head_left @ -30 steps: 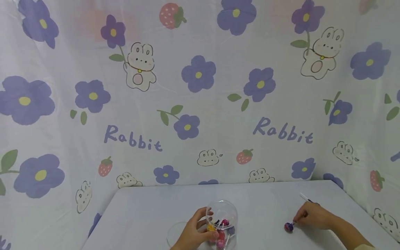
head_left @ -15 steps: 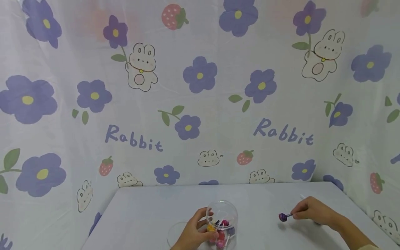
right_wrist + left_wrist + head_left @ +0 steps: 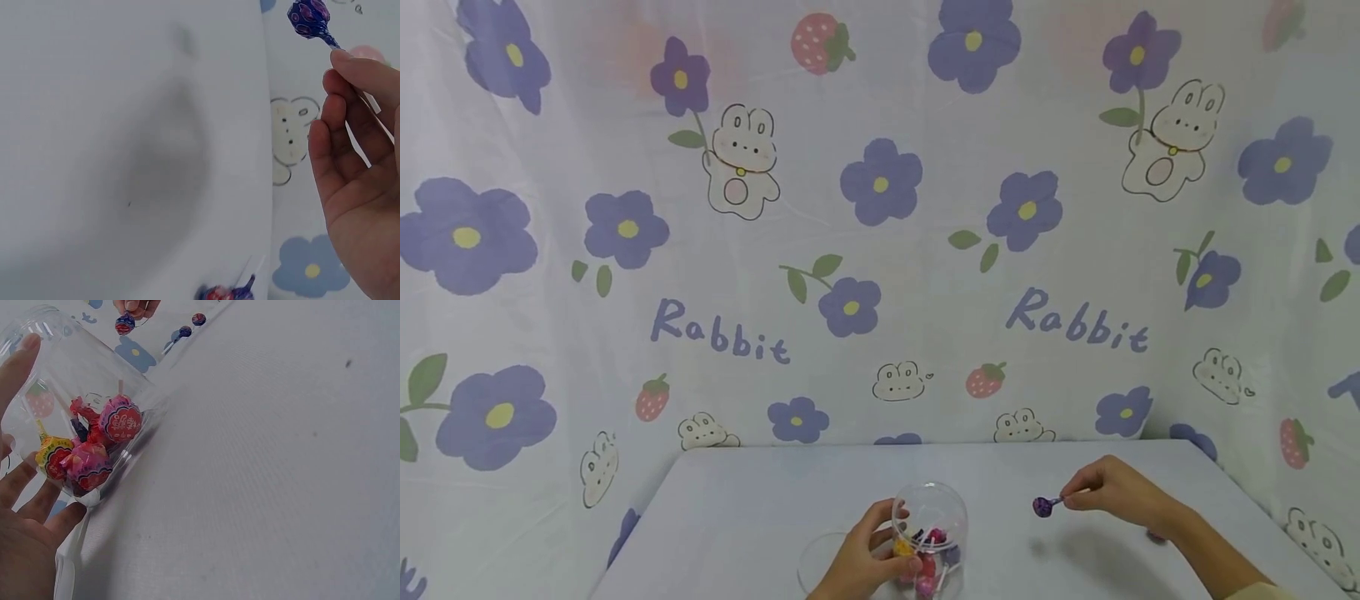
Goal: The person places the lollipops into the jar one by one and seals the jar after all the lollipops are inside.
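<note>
My left hand (image 3: pixel 861 557) grips the side of a clear plastic jar (image 3: pixel 931 500), fingers and thumb spread around its wall. Inside the jar lie several wrapped lollipops, among them a yellow one (image 3: pixel 54 456) and a pink one (image 3: pixel 122 420). Over the table to the right, my right hand (image 3: pixel 1120 493) pinches the stick of a purple-wrapped lollipop (image 3: pixel 1042 506). Its round head points left toward the jar, and its shadow falls on the table below. In the right wrist view, thumb and forefinger hold the stick just under the wrapped head (image 3: pixel 308 17).
A clear round lid (image 3: pixel 814 560) lies left of the jar, partly behind my left hand. Two more lollipops, one dark blue (image 3: pixel 185 331) and one red and blue (image 3: pixel 199 319), lie on the white table (image 3: pixel 760 492). A patterned curtain (image 3: pixel 910 250) encloses the back and sides.
My right hand has lifted the purple lollipop off the table and carried it left, toward the jar. My left hand and the jar have stayed in place.
</note>
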`<state>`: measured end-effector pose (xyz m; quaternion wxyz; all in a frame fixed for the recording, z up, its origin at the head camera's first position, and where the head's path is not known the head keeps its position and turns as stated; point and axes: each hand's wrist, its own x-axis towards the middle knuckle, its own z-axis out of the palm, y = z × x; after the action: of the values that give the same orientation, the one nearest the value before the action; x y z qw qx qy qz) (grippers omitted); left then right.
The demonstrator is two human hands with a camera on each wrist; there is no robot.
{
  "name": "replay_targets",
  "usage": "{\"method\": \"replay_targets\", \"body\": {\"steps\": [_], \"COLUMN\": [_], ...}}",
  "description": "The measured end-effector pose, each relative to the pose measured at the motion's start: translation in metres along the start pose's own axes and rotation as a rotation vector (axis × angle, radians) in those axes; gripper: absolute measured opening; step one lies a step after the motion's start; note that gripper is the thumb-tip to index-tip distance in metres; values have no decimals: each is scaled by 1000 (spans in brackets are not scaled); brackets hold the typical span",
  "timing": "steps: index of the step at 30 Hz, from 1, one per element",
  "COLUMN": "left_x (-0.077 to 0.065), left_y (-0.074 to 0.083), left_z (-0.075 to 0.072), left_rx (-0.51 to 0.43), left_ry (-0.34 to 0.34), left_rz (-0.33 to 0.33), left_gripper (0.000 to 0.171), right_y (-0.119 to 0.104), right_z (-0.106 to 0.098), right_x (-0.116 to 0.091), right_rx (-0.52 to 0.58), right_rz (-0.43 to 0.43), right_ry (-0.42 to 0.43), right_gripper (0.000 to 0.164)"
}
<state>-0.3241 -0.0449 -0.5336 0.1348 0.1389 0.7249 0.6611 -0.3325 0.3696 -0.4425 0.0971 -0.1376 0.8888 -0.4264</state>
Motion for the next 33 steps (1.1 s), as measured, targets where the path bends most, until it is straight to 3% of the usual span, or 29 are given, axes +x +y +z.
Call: {"method": "replay_targets", "body": {"steps": [10, 22, 33], "left_x": [0, 0, -1], "left_y": [-6, -4, 2], "left_z": [4, 4, 3], "left_rx": [4, -27, 25], "left_ry": [-5, -20, 3], "left_rz": [-5, 7, 33], "left_gripper": [75, 74, 77], "right_y": [-22, -54, -88], "right_z": [18, 43, 72], "right_x": [9, 28, 50], "right_rx": [37, 90, 138], "right_rz": [-8, -107, -176], "right_ry": [36, 62, 59], "right_gripper": [17, 16, 13]}}
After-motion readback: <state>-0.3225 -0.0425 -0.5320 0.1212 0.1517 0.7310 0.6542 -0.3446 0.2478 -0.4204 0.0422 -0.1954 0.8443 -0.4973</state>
